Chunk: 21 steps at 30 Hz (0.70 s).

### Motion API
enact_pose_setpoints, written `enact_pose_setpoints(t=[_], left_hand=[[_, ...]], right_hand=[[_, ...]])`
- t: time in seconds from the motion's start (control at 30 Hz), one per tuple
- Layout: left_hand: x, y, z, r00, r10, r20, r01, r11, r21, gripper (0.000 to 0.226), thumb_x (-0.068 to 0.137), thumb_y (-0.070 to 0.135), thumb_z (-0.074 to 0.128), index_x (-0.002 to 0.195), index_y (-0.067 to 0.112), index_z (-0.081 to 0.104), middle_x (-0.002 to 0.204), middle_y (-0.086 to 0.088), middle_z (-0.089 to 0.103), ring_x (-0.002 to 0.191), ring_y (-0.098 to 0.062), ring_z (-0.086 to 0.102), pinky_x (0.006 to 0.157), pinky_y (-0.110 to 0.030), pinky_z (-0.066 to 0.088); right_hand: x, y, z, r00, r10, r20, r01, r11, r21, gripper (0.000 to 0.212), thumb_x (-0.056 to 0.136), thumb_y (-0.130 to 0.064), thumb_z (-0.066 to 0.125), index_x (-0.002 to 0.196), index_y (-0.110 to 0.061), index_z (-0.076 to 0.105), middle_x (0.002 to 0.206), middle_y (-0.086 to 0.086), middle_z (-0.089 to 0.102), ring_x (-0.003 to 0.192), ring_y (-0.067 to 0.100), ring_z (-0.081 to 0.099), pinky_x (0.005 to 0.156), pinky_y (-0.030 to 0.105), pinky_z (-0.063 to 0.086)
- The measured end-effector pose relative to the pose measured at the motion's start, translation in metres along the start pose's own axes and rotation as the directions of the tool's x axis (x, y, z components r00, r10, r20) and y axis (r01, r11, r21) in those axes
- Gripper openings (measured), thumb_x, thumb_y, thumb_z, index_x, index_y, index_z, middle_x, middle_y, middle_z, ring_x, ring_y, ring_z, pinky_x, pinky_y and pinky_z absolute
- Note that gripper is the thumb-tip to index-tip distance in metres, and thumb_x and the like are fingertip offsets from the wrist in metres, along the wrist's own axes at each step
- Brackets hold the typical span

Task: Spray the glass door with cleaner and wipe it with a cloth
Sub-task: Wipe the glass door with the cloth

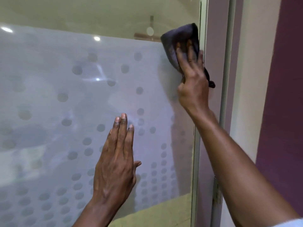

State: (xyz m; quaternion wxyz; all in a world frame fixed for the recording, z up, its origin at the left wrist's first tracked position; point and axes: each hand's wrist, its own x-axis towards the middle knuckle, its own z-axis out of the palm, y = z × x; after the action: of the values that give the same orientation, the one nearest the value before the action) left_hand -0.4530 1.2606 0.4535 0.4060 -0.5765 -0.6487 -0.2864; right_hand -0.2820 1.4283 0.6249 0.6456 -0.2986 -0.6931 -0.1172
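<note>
Carrier: I see the glass door point(65, 104), frosted, dotted | left hand point(114, 163) flat on the door, low centre | dark cloth point(178, 46) pressed to the door's upper right edge under right hand point(193, 82)

Office-like interior: dot-frosted glass door point(82, 112), purple wall point(285, 95), ceiling downlights.

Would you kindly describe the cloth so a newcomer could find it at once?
Start at the frosted, dotted glass door and follow its top edge right, toward the pale frame. There the right hand presses a cloth to the glass. It is the only dark, crumpled thing on the pane.
</note>
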Motion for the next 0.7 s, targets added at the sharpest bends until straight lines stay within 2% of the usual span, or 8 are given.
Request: enact_pose_setpoints(t=[0.07, 0.13, 0.23, 0.33, 0.4, 0.5, 0.63, 0.7], left_hand=[[-0.003, -0.001, -0.001, 1.0, -0.012, -0.008, 0.012, 1.0, 0.001, 0.127, 0.071, 0.028, 0.102, 0.169, -0.004, 0.028, 0.184, -0.021, 0.014, 0.171, -0.04, 0.019, 0.131, -0.05, 0.028], [-0.008, -0.004, -0.002, 0.999, -0.012, -0.042, 0.012, 1.0, -0.002, 0.123, 0.076, 0.032, 0.098, 0.17, -0.005, 0.027, 0.184, -0.022, 0.014, 0.171, -0.041, 0.019, 0.131, -0.05, 0.029], [-0.02, -0.014, -0.005, 0.994, -0.019, -0.104, 0.019, 1.0, 0.004, 0.115, 0.083, 0.037, 0.091, 0.169, -0.006, 0.027, 0.183, -0.024, 0.016, 0.171, -0.043, 0.019, 0.13, -0.052, 0.031], [-0.031, -0.027, -0.009, 0.986, -0.09, -0.141, 0.093, 0.996, 0.014, 0.112, 0.084, 0.033, 0.091, 0.168, -0.007, 0.029, 0.183, -0.025, 0.017, 0.171, -0.043, 0.02, 0.132, -0.049, 0.03], [-0.037, -0.036, -0.011, 0.978, -0.116, -0.172, 0.12, 0.993, 0.01, 0.102, 0.093, 0.03, 0.086, 0.168, -0.007, 0.029, 0.183, -0.024, 0.016, 0.171, -0.043, 0.019, 0.133, -0.046, 0.027], [-0.043, -0.05, -0.013, 0.978, -0.12, -0.173, 0.122, 0.993, 0.001, 0.1, 0.094, 0.043, 0.072, 0.169, -0.007, 0.028, 0.184, -0.023, 0.014, 0.172, -0.041, 0.017, 0.133, -0.049, 0.028], [-0.053, -0.067, -0.016, 0.979, -0.125, -0.158, 0.129, 0.992, 0.015, 0.098, 0.095, 0.049, 0.064, 0.168, -0.006, 0.03, 0.184, -0.022, 0.014, 0.172, -0.04, 0.017, 0.131, -0.05, 0.031], [-0.057, -0.076, -0.02, 0.979, -0.122, -0.162, 0.126, 0.992, 0.019, 0.097, 0.095, 0.051, 0.061, 0.168, -0.006, 0.03, 0.184, -0.022, 0.015, 0.172, -0.04, 0.018, 0.13, -0.05, 0.032]], right_hand=[[-0.022, -0.002, 0.009, 0.998, 0.045, -0.042, -0.044, 0.999, 0.017, 0.099, 0.081, 0.02, 0.035, 0.167, -0.03, 0.036, 0.179, 0.003, 0.025, 0.167, 0.04, 0.011, 0.133, 0.047, 0.025], [-0.06, 0.001, 0.017, 0.995, 0.076, -0.072, -0.074, 0.997, 0.032, 0.098, 0.08, 0.02, 0.037, 0.167, -0.025, 0.038, 0.178, 0.009, 0.028, 0.167, 0.041, 0.013, 0.131, 0.057, 0.031], [-0.134, 0.005, 0.025, 0.988, 0.146, -0.049, -0.143, 0.989, 0.047, 0.095, 0.082, 0.022, 0.041, 0.167, -0.021, 0.038, 0.176, 0.012, 0.029, 0.167, 0.039, 0.011, 0.129, 0.057, 0.035], [-0.179, 0.004, 0.027, 0.979, 0.201, -0.028, -0.2, 0.98, 0.019, 0.096, 0.081, 0.029, 0.047, 0.164, -0.017, 0.041, 0.174, 0.015, 0.033, 0.165, 0.043, 0.017, 0.124, 0.055, 0.042], [-0.164, 0.005, 0.025, 0.977, 0.209, -0.032, -0.208, 0.978, 0.029, 0.096, 0.079, 0.03, 0.046, 0.164, -0.016, 0.04, 0.173, 0.017, 0.034, 0.164, 0.046, 0.019, 0.124, 0.054, 0.036], [-0.1, 0.003, 0.018, 0.973, 0.222, -0.065, -0.22, 0.975, 0.037, 0.096, 0.08, 0.022, 0.039, 0.166, -0.018, 0.038, 0.175, 0.015, 0.031, 0.163, 0.049, 0.02, 0.132, 0.053, 0.022], [-0.007, -0.022, 0.008, 0.939, 0.34, -0.056, -0.335, 0.939, 0.082, 0.095, 0.087, 0.016, 0.035, 0.169, -0.031, 0.03, 0.18, -0.001, 0.019, 0.166, 0.043, 0.012, 0.131, 0.053, 0.031], [0.023, -0.039, 0.004, 0.927, 0.37, -0.067, -0.361, 0.925, 0.115, 0.092, 0.09, 0.013, 0.033, 0.169, -0.035, 0.03, 0.181, -0.005, 0.017, 0.167, 0.039, 0.013, 0.128, 0.052, 0.035]])
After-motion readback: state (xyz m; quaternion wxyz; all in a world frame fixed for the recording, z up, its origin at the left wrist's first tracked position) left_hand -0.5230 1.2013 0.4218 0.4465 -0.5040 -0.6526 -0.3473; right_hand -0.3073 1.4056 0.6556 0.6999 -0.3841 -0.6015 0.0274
